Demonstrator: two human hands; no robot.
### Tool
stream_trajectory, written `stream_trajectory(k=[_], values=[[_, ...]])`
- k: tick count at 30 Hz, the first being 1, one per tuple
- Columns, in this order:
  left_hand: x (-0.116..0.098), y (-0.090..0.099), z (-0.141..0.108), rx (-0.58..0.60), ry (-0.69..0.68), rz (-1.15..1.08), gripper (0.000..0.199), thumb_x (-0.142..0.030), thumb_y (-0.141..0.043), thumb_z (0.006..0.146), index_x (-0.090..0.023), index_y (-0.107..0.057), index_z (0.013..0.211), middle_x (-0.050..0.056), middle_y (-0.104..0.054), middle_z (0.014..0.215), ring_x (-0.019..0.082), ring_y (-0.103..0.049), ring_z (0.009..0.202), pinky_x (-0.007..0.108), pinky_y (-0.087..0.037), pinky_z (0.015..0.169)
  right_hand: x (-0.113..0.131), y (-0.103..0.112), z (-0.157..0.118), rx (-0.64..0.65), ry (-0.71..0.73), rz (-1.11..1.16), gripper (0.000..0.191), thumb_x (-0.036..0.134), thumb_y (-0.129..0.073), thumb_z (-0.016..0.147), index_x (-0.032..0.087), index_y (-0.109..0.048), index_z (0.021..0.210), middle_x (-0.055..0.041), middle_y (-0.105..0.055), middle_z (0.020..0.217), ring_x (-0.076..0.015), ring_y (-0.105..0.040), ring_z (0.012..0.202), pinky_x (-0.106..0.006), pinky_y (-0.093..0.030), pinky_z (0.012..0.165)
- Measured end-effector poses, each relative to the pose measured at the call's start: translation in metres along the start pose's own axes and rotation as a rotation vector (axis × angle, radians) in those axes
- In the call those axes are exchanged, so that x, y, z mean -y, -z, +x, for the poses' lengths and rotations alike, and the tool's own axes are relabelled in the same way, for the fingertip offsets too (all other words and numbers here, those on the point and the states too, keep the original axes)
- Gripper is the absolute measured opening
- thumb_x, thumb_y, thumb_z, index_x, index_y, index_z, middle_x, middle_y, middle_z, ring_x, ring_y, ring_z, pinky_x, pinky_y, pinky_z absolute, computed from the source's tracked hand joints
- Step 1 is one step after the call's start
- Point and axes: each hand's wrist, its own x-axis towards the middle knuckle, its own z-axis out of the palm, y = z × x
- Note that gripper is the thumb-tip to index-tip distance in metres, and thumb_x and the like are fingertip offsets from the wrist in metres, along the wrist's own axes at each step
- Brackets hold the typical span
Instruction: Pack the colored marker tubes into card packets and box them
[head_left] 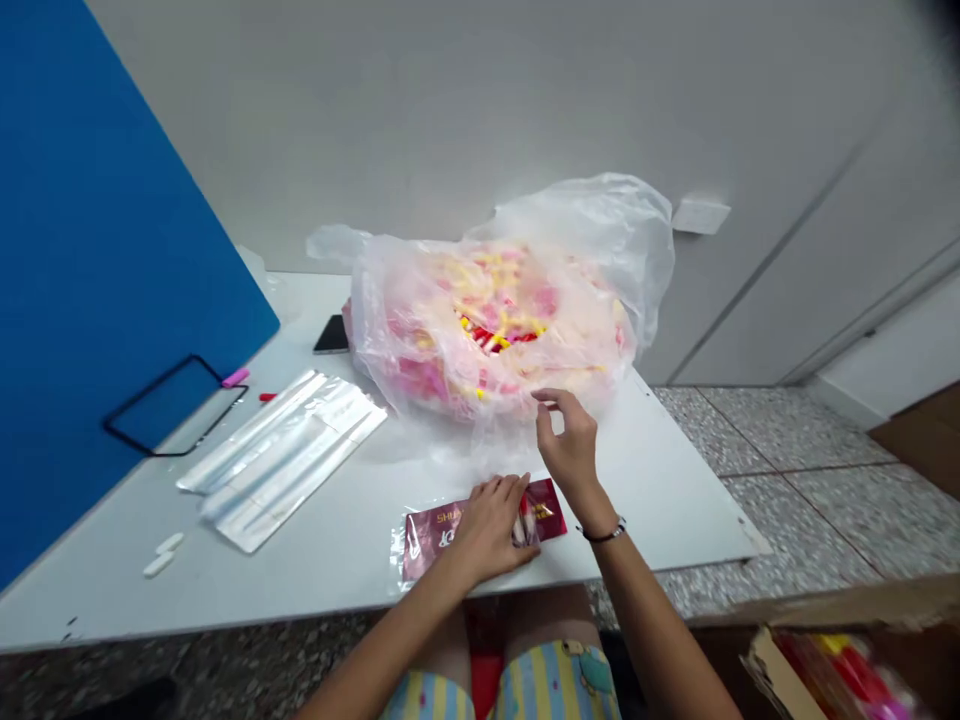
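My left hand (491,530) lies flat, fingers stretched out, on a maroon printed packet (431,535) in a clear sleeve near the table's front edge. Beside its thumb, a small red and white item (523,522) under clear plastic is partly covered. My right hand (570,440) is raised just in front of a large translucent plastic bag (420,330). Its thumb and forefinger curl together in a pinch; anything between them is too small to make out. Through the bag's opening show several red, yellow and white pieces (499,335).
Clear flat plastic sleeves (289,455) lie on the white table (337,560) at left. Near them are a dark phone (332,335), a pink-capped marker (235,377), a black wire frame (161,390) and two white pieces (159,564). A blue panel (112,250) stands left; an open carton (780,670) sits lower right.
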Motion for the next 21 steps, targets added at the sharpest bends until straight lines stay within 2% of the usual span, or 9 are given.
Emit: stream_trajectory(k=[2,5,8,11,14,18,21], values=[[0.013,0.009,0.003,0.042,0.012,-0.019,0.087,-0.046,-0.071,0.063,-0.023,-0.035,0.139,0.013,-0.049,0.135,0.035,-0.049,0.119,0.048,-0.038,0.098,-0.001,-0.026,0.036,0.137,0.109,-0.084,0.029,0.011,-0.039,0.086,0.02,-0.059,0.104,-0.0093,-0.066,0.101,-0.0207,-0.061,0.097,-0.035,-0.049,0.086],[0.027,0.017,0.002,0.101,0.032,-0.049,0.087,-0.042,-0.069,0.065,-0.026,-0.031,0.142,0.013,-0.046,0.14,0.035,-0.051,0.119,0.049,-0.041,0.096,-0.018,-0.067,0.087,0.525,0.176,-0.413,0.043,0.0,-0.033,0.084,0.017,-0.058,0.114,-0.0097,-0.064,0.113,-0.0183,-0.058,0.107,-0.031,-0.045,0.091],[0.034,0.017,-0.003,0.07,0.03,-0.075,0.089,-0.04,-0.07,0.064,-0.026,-0.03,0.142,0.012,-0.045,0.141,0.035,-0.047,0.123,0.049,-0.036,0.102,-0.042,-0.101,0.125,0.714,0.198,-0.563,0.038,0.0,-0.041,0.083,0.016,-0.063,0.109,-0.011,-0.067,0.109,-0.0206,-0.061,0.102,-0.03,-0.046,0.088],[0.036,0.013,-0.006,-0.007,0.022,-0.111,0.089,-0.043,-0.075,0.059,-0.025,-0.038,0.137,0.011,-0.046,0.14,0.034,-0.046,0.121,0.049,-0.032,0.104,-0.058,-0.123,0.143,0.8,0.224,-0.652,0.028,0.01,-0.049,0.086,0.016,-0.064,0.109,-0.0141,-0.066,0.11,-0.0254,-0.057,0.106,-0.034,-0.044,0.089],[0.038,0.01,-0.006,-0.051,0.032,-0.177,0.089,-0.046,-0.078,0.057,-0.024,-0.04,0.135,0.011,-0.052,0.133,0.032,-0.05,0.114,0.048,-0.035,0.101,-0.064,-0.133,0.149,0.838,0.226,-0.738,0.032,0.015,-0.047,0.089,0.015,-0.057,0.12,-0.0173,-0.061,0.117,-0.0275,-0.054,0.11,-0.036,-0.043,0.09],[0.041,0.008,-0.008,-0.123,0.019,-0.249,0.09,-0.049,-0.078,0.057,-0.023,-0.04,0.134,0.012,-0.054,0.128,0.032,-0.05,0.112,0.048,-0.035,0.099,-0.064,-0.133,0.15,0.846,0.186,-0.828,0.031,0.013,-0.04,0.09,0.009,-0.058,0.116,-0.02,-0.061,0.113,-0.0269,-0.058,0.103,-0.034,-0.044,0.084],[0.044,0.01,-0.012,-0.182,-0.015,-0.403,0.085,-0.065,-0.067,0.064,-0.021,-0.043,0.134,0.013,-0.055,0.126,0.032,-0.049,0.113,0.047,-0.034,0.1,-0.063,-0.127,0.149,0.842,0.172,-0.868,0.032,0.011,-0.036,0.09,0.006,-0.062,0.108,-0.022,-0.061,0.11,-0.029,-0.056,0.105,-0.036,-0.043,0.084]])
